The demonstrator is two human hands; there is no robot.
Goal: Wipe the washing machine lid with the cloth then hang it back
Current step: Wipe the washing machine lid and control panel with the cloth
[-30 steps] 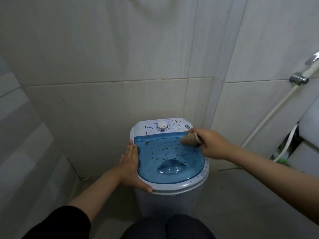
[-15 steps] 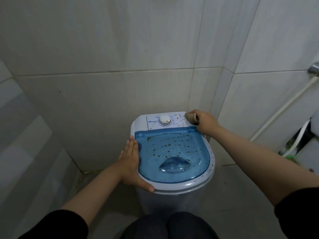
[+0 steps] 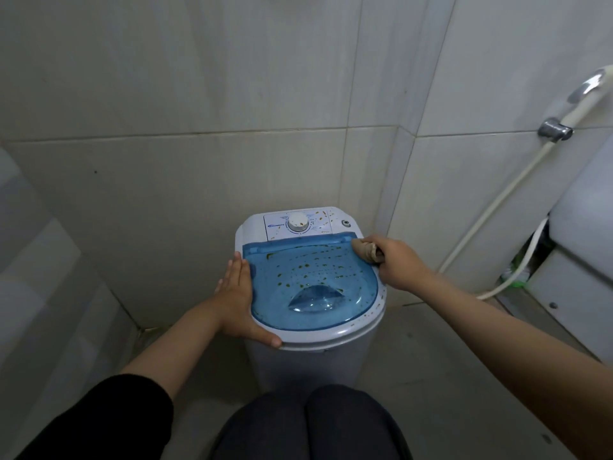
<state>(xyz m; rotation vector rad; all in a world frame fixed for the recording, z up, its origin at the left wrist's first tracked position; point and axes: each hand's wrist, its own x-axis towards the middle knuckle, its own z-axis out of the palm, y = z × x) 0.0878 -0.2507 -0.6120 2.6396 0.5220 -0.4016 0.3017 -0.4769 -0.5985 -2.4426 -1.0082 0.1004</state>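
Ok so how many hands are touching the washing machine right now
2. The left hand lies flat against the machine's left rim; the right hand presses a bunched cloth on the blue lid's back right corner.

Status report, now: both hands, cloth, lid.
Left hand flat on the machine's left rim, open. Right hand gripping bunched cloth at the far-right corner of the blue lid. Lid closed, brown specks all over. Nothing blocking.

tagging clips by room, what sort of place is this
Most likely a bathroom or wash area: tiled walls, a spray hose on a wall bracket, and a small washing machine set in the corner.
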